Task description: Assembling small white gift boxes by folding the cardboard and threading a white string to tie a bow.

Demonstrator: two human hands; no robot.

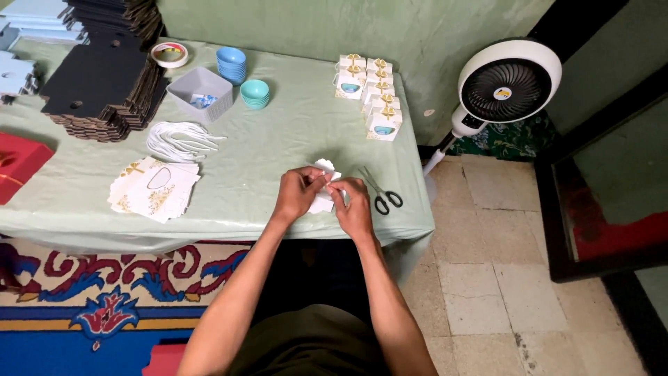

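Both my hands meet over the near edge of the pale green table (278, 139). My left hand (298, 193) and my right hand (355, 205) pinch a small white cardboard box blank (325, 169) with a scalloped edge, held between them just above the tablecloth. The fingers hide most of the blank. Black-handled scissors (381, 193) lie just right of my right hand. A stack of flat white blanks with gold print (153, 189) lies to the left.
Several finished small white boxes with gold bows (372, 94) stand at the far right. A bundle of white cord (179, 141), a grey tray (200, 92), blue bowls (232, 65), teal bowls (255, 92), tape roll (170, 53) and dark cardboard stacks (104, 87) sit behind. A white fan (508, 87) stands right.
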